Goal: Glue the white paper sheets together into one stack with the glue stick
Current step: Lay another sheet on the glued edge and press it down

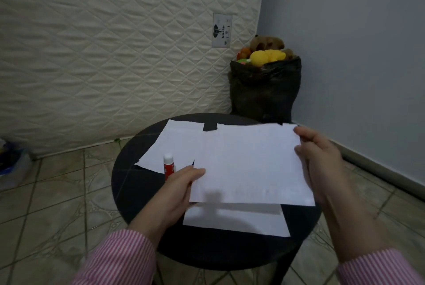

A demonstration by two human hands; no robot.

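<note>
A white paper sheet hangs a little above the round black table, held at both sides. My left hand grips its near left edge, and my right hand grips its right edge. Another white sheet lies flat on the table under it, near the front. A third sheet lies at the back left, partly covered by the lifted one. A red glue stick with a white cap stands upright on the table just left of my left hand.
A black bag full of soft toys stands on the floor behind the table. A quilted mattress leans against the wall at the left. Tiled floor surrounds the small table.
</note>
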